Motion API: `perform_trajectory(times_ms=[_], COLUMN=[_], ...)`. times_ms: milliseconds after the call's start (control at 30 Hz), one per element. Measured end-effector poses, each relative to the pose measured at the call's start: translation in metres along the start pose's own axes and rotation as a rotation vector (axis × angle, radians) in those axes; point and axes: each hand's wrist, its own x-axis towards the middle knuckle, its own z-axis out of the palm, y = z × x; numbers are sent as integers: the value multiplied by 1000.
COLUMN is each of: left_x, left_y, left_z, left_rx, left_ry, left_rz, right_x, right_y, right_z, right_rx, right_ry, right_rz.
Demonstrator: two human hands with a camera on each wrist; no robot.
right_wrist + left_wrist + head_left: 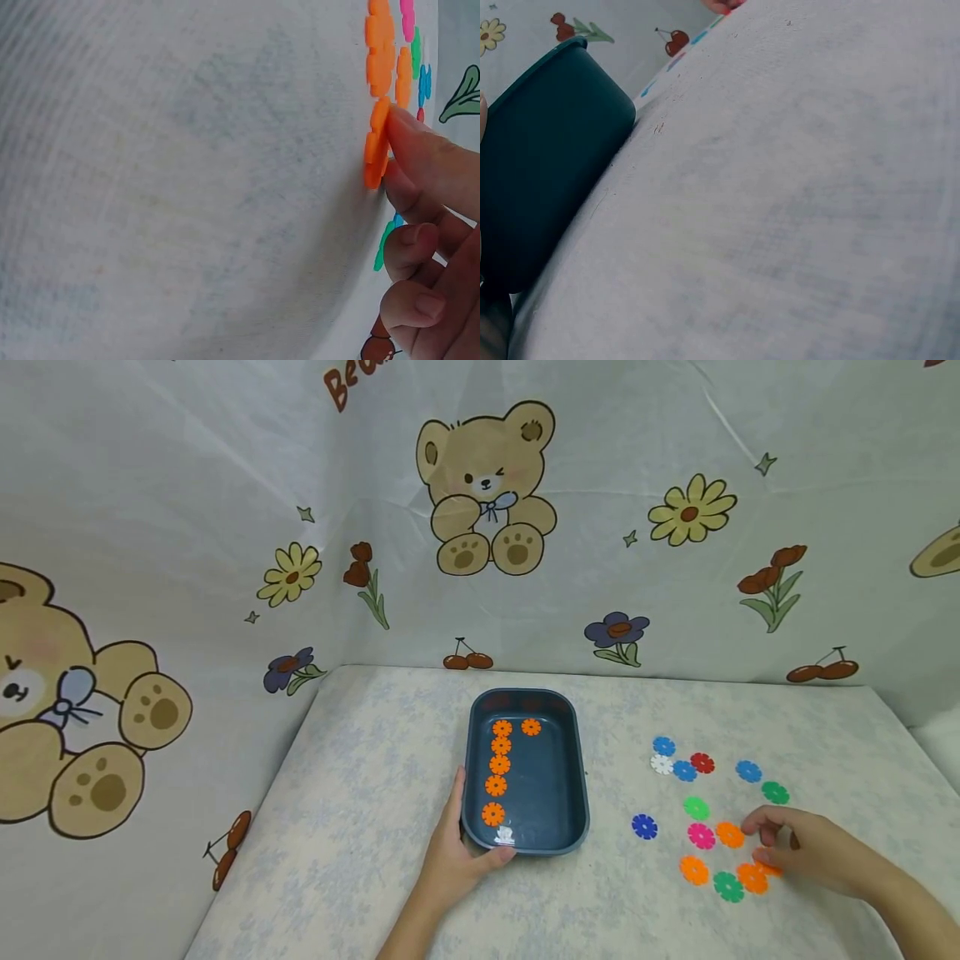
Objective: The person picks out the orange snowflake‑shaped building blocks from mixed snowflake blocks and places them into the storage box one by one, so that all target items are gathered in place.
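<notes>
Fingers [420, 161] tilt orange disc [376, 142] on edge, off table [187, 187].

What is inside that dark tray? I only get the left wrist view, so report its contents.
Observer: Six orange discs lie in the tray, five in a row and one beside the far end.
Operator: Report the left hand.
Observer: The left hand holds the tray's near left corner, thumb over the rim.
Operator: Now the right hand.
Observer: The right hand is among loose coloured discs right of the tray. Its fingertips are on a tilted orange disc. I cannot confirm a firm grip.
</notes>
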Motion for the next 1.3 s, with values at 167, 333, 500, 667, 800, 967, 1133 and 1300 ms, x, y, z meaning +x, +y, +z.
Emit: perform_trajectory(times_ms=[167,333,500,667,800,967,1133,1300], left_x=[0,0,-1,-1,-1,0,-1,-1], left_y=[1,1,1,1,1,0,0,1], left_z=[-1,0,0,0,-1,-1,0,0], left_rx=[7,4,15,24,21,24,16,10], left_ry=[3,4,7,9,7,9,10,11], left_rz=[3,-1,-1,-7,-3,-9,-17,-15], right_x=[1,1,1,-1,-3,-2,-1,4], right_y=[3,9,17,22,23,21,15,-6], right_z=[0,-4,-8,-6,-5,-5,-6,-9], right_rx=[-37,-61,-43,-24,-12,-27,0,2], right_ry=[51,75,24,31,43,63,99,217], right_rz=[-11,-11,23,47,41,67,88,-31])
